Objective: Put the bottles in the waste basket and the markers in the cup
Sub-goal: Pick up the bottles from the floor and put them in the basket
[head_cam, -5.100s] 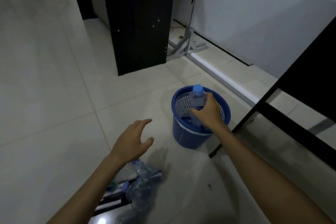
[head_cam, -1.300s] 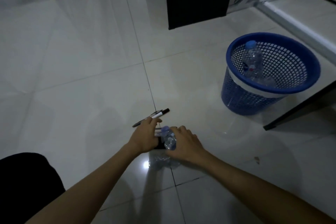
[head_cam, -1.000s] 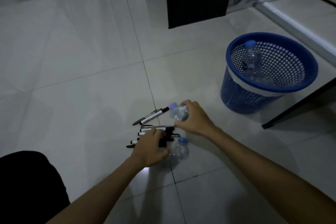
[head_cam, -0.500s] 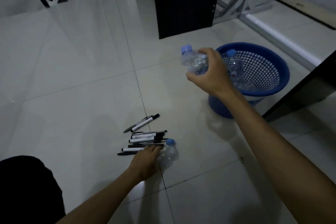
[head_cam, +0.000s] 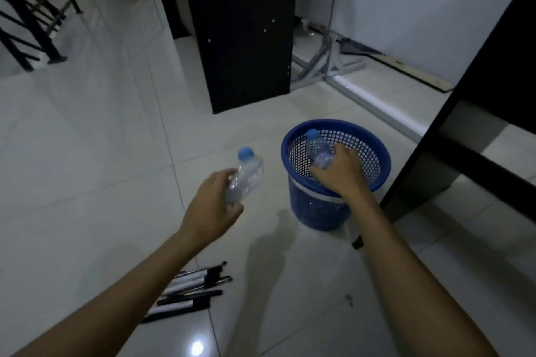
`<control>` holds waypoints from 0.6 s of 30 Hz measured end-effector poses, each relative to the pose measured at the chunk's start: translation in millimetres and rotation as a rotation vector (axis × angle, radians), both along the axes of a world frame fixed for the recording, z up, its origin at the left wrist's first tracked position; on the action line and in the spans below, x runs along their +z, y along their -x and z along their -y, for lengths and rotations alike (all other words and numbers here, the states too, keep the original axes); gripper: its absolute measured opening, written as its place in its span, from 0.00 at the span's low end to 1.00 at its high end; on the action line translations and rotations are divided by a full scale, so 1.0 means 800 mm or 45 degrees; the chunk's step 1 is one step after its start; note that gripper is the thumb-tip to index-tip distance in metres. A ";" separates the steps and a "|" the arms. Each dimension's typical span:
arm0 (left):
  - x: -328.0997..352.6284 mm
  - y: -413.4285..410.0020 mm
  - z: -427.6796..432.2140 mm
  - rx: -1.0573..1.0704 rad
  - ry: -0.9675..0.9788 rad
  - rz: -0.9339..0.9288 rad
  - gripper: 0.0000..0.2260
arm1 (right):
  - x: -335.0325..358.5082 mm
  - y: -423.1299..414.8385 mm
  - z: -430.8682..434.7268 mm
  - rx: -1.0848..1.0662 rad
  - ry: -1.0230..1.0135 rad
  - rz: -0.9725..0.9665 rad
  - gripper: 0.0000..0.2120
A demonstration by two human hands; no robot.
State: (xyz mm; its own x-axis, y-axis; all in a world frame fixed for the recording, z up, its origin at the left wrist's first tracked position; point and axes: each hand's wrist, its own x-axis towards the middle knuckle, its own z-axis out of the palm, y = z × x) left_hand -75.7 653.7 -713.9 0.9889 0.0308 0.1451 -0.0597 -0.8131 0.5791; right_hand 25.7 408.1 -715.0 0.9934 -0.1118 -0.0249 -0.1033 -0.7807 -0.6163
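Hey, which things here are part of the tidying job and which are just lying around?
Part of the job:
left-hand bottle
bottle in the basket
blue waste basket
markers on the floor

Just lying about:
black cabinet
metal frame
black table leg

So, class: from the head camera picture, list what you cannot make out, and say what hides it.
- Markers: the left forearm covers their near ends, so no count.
- Waste basket contents: right hand hides its bottom.
- Whether the right hand grips the bottle in the basket: unclear.
- Cup: not in view.
- Label on the left hand's bottle: blurred.
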 end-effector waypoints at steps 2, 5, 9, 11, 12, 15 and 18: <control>0.031 -0.038 0.028 -0.016 0.012 0.092 0.26 | 0.006 0.001 0.005 0.000 -0.020 0.003 0.33; 0.063 -0.087 0.076 -0.102 0.002 0.176 0.24 | 0.027 0.003 0.014 -0.042 -0.047 0.101 0.34; 0.074 -0.125 0.137 -0.240 -0.134 0.164 0.23 | 0.066 0.017 0.032 -0.092 -0.120 0.269 0.30; 0.066 -0.136 0.158 -0.298 -0.230 0.089 0.25 | 0.080 0.024 0.041 -0.088 -0.146 0.339 0.29; 0.060 -0.140 0.164 -0.314 -0.260 0.030 0.27 | 0.086 0.028 0.044 -0.088 -0.164 0.368 0.28; 0.046 -0.140 0.167 -0.320 -0.235 -0.083 0.31 | 0.095 0.036 0.048 -0.095 -0.198 0.413 0.26; 0.037 -0.131 0.149 -0.279 -0.111 -0.045 0.30 | 0.095 0.040 0.035 -0.039 -0.173 0.468 0.24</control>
State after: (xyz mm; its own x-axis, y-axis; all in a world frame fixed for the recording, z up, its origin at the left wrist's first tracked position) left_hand 29.4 534.9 -684.1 0.9751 -0.1963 0.1027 -0.2210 -0.8301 0.5119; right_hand -6.4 379.9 -639.1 0.9352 -0.1620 0.3150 0.1211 -0.6895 -0.7141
